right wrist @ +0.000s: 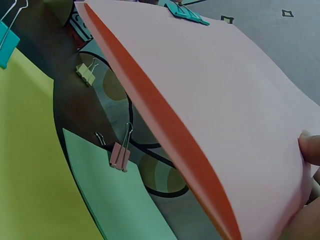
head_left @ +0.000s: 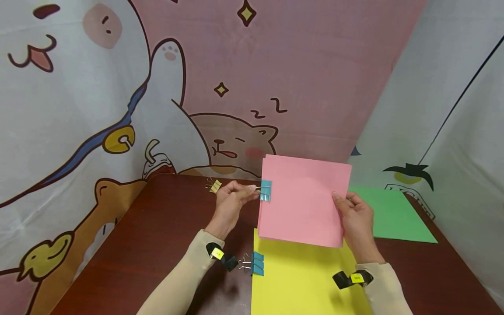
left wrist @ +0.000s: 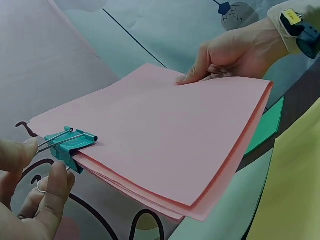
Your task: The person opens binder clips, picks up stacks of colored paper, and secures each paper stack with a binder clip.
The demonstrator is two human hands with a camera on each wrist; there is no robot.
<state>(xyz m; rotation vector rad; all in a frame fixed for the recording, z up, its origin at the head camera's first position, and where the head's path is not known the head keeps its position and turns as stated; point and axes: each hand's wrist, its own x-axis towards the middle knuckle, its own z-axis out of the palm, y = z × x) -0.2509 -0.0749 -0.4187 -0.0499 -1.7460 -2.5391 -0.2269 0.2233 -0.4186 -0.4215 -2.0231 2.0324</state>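
Observation:
A stack of pink paper [head_left: 303,205] is held up above a yellow sheet [head_left: 299,280], overlapping its far part in the head view. My left hand [head_left: 232,203] pinches the wire handles of a teal binder clip [head_left: 265,190], whose body sits over the stack's left edge. In the left wrist view the thumb and fingers press the handles [left wrist: 55,139] from both sides. My right hand [head_left: 356,218] grips the opposite edge of the pink paper, thumb on top and fingers behind. Several layers fan slightly apart at the near corner [left wrist: 195,212].
Another teal binder clip [head_left: 257,263] sits on the yellow paper's left edge. Green paper [head_left: 401,216] lies at the right of the brown table [head_left: 165,227]. A yellow binder clip [head_left: 215,186] stands at the back left. The right wrist view shows a pink binder clip [right wrist: 120,156] at pale green paper [right wrist: 112,195].

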